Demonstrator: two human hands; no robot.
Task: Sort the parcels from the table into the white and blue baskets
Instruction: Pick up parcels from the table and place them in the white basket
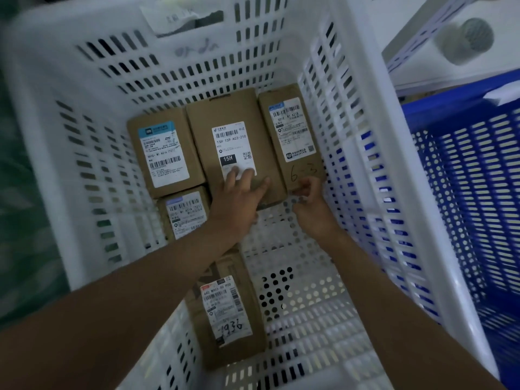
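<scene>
I count five cardboard parcels in the white basket [363, 114], centre one [233, 142] labelled "15H-159 A03-210" under my flat left hand [239, 201], right hand [308, 201] pinching the "6-3" parcel [292, 136], bottom-centre parcel [228, 311] marked "1936", blue basket [472, 175] far right.

middle brown cardboard parcel [235, 142]: "15H-159 A03-210", "15H" | right brown cardboard parcel [292, 136]: handwritten "6-3" | near brown cardboard parcel [228, 311]: handwritten "-1936"
</scene>
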